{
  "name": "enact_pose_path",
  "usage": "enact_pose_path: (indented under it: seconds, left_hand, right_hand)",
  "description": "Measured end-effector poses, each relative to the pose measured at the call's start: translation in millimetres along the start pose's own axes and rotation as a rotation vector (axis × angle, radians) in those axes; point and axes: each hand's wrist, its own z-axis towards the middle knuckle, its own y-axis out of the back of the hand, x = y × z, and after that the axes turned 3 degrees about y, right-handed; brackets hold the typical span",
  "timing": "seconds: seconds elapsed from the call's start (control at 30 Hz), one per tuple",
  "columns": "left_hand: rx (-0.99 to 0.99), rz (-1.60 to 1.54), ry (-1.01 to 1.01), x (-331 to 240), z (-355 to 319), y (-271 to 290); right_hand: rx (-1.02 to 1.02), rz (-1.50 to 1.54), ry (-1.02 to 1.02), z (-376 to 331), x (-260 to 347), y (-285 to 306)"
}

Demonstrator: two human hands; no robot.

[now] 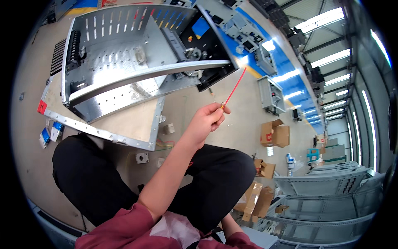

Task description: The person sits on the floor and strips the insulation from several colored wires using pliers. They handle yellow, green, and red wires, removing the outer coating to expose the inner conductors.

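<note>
My left hand point(209, 119) reaches forward over my knee, thumb and fingers pinched. Between them is a thin red wire point(237, 88), which sticks out stiffly up and to the right. Something small and yellowish shows at the fingertips, too small to name. Beyond the hand, and apart from it, stands an open sheet-metal enclosure point(112, 81) with slotted and perforated walls. A black panel point(207, 37) with fitted parts closes its right end. Only a piece of my right forearm shows beside my right thigh; the hand itself is hidden.
The enclosure rests on a board point(128, 124) with a metal edge. A small white square part point(142, 158) and loose wires lie on the floor by my legs. Cardboard boxes point(275, 133) stand to the right, near a grey metal frame point(271, 95). Metal cabinets point(323, 184) lie at lower right.
</note>
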Motion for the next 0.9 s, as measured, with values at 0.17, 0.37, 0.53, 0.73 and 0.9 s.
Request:
enact_pose_path:
  seconds: [0.17, 0.37, 0.53, 0.73, 0.9]
  left_hand:
    - [0.056, 0.022, 0.009, 7.6, -1.0, -15.3]
    - [0.076, 0.036, 0.023, 2.9, -7.4, -25.8]
    - [0.062, 0.038, 0.0, -12.5, -20.9, -37.0]
    - [0.025, -0.007, -0.037, -9.8, -26.2, -37.7]
    - [0.044, -0.095, -0.066, -8.0, -30.0, -42.8]
  right_hand:
    - [-0.092, 0.631, 0.188, 20.8, 60.4, 33.4]
    - [-0.018, 1.116, 0.547, 1.7, 200.2, 32.2]
    - [0.635, 0.954, 0.949, -82.2, 331.1, 55.8]
    - [0.508, 0.59, 0.827, -140.1, 428.3, -25.1]
    - [0.502, -0.045, 0.805, -117.8, 453.0, -95.0]
